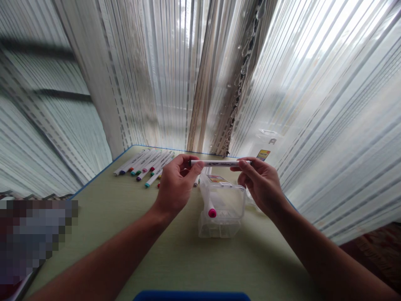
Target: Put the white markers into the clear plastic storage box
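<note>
A white marker pen [219,163] with dark ends and dark print is held level above the table. My left hand [177,179] pinches its left end, and my right hand [261,179] pinches the right end. Just below, a clear plastic case [225,202] stands on the table; a marker with a pink end [212,212] lies in it. Left of my left hand, several white markers [140,163] with coloured ends lie side by side, some partly hidden behind that hand.
The pale green table [125,234] has a blue edge. A clear package with a yellow label [264,155] stands at the back right. Sheer striped curtains [163,83] hang behind the table. A blue object [191,296] shows at the near edge.
</note>
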Available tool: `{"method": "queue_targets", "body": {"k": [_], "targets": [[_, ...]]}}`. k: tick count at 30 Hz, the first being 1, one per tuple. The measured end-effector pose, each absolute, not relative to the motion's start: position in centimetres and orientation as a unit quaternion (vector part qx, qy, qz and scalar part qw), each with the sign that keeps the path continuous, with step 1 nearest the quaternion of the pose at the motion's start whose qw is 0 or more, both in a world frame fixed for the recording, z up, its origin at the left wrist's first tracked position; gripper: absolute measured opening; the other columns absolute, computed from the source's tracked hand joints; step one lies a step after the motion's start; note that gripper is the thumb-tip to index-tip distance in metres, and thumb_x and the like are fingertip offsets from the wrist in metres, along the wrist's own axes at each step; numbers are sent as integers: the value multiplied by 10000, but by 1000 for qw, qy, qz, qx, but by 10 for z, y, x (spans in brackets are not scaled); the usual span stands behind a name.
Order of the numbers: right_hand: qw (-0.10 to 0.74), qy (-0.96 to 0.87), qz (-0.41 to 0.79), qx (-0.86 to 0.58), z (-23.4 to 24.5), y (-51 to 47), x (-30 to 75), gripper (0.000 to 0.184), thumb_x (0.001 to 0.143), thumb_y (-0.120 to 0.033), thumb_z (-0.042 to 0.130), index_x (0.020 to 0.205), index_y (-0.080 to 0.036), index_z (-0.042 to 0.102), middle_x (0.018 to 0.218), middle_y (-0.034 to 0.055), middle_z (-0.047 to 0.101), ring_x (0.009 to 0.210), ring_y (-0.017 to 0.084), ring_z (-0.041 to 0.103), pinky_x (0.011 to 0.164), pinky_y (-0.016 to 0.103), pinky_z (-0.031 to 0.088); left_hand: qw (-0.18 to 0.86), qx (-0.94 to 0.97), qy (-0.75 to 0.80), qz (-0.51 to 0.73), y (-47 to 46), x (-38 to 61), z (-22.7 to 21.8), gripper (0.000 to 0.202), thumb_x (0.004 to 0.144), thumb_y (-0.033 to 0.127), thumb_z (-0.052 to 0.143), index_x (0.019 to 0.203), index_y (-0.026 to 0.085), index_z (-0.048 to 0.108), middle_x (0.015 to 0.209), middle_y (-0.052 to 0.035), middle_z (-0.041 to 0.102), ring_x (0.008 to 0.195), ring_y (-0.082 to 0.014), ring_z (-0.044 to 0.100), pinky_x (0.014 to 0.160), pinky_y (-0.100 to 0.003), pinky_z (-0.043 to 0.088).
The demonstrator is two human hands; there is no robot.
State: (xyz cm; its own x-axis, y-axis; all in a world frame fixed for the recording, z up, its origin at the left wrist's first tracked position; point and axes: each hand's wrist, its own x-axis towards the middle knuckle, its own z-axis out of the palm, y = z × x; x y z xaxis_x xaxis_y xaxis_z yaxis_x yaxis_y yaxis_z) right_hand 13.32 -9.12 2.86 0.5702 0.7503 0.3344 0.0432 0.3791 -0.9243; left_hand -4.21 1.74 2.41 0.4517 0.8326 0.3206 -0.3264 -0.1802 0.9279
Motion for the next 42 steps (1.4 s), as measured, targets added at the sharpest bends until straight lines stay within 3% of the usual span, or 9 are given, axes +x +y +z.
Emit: {"method": "queue_targets", "body": {"k": [21,30,42], "targets": [[735,-369,265,-504,32,-92,133,314,850,-449,707,944,-151,736,824,98,784,430,118,584,410,261,439,638,557,190,496,17,-42,27,265,899,361,602,972,128,705,766,-47,692,413,-58,436,396,-220,334],[732,-353,278,-513,32,-90,134,299,844,-421,711,947,-141,724,822,90,780,436,113,597,402,247,427,647,555,183,489,13,-43,30,245,819,278,708,1002,116,689,736,-12,655,429,-46,426,412,-204,341],[737,-350,265,-514,29,-89,135,324,737,-365,822,978,-182,705,818,20,745,434,86,587,391,219,416,641,557,168,501,16,-42,26,217,841,262,712,1006,123,688,742,-3,650,439,-36,435,404,-181,358]]}}
